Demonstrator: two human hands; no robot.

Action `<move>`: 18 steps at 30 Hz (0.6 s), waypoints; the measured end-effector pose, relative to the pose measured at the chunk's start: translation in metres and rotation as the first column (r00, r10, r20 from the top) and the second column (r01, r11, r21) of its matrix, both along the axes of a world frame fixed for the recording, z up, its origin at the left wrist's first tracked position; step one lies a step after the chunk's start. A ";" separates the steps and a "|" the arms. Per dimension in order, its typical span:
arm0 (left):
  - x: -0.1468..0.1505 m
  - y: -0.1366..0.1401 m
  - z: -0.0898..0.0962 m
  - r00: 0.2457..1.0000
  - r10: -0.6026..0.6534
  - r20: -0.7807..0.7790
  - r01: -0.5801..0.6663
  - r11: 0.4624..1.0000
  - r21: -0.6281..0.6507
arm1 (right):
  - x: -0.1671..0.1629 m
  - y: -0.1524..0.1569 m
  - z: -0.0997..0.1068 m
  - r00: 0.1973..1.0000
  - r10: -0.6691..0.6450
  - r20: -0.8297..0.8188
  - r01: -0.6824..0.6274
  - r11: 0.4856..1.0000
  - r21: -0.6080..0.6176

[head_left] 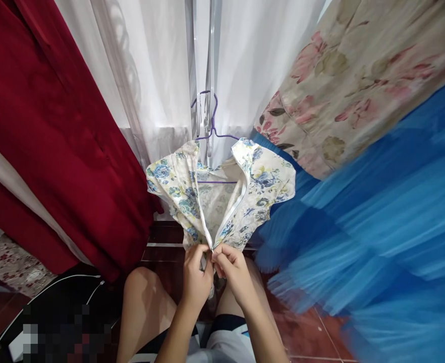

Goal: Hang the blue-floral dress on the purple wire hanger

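A white garment with blue and yellow flowers [186, 201] hangs on a purple hanger [214, 121] in front of me. Its front opens in a V, with a zipper [228, 218] along the edges that meets at the bottom. At that meeting point my left hand [199, 272] pinches the garment's fabric from the left side. My right hand [232, 264] is closed just beside it, thumb and finger pressed together at the zipper's lower end. The zipper pull itself is hidden by the fingers. The lower part of the garment is mostly hidden behind both hands.
Red cloth [94, 151] hangs at the left, white curtains [154, 65] behind. On the right hang a pink-flowered beige fabric [332, 96] and blue tulle [358, 227]. A black round object [67, 302] with a white cable lies lower left. The floor [306, 327] is red tile.
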State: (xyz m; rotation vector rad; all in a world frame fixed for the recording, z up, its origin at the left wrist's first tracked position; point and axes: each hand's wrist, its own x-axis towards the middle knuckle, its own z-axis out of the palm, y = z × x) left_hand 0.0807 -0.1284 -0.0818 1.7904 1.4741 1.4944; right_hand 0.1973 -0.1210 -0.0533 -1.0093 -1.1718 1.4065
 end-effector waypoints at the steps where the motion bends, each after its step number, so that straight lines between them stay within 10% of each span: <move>1: 0.003 0.001 -0.001 1.000 0.010 0.006 -0.010 1.000 -0.023 | -0.001 0.000 0.000 1.000 -0.014 -0.017 0.014 1.000 -0.015; 6: 0.001 0.005 0.004 0.994 -0.096 -0.053 0.091 0.992 -0.092 | 0.002 0.022 0.025 0.969 -0.083 -0.231 0.062 0.994 -0.094; 14: 0.021 0.012 0.000 0.963 -0.145 -0.227 0.138 0.989 -0.044 | 0.016 0.124 0.154 0.958 0.042 -0.284 -0.029 0.998 0.052; 18: 0.026 0.018 -0.019 0.950 -0.166 -0.266 0.157 0.986 -0.054 | 0.017 0.148 0.183 0.953 0.025 -0.303 -0.004 0.997 0.073</move>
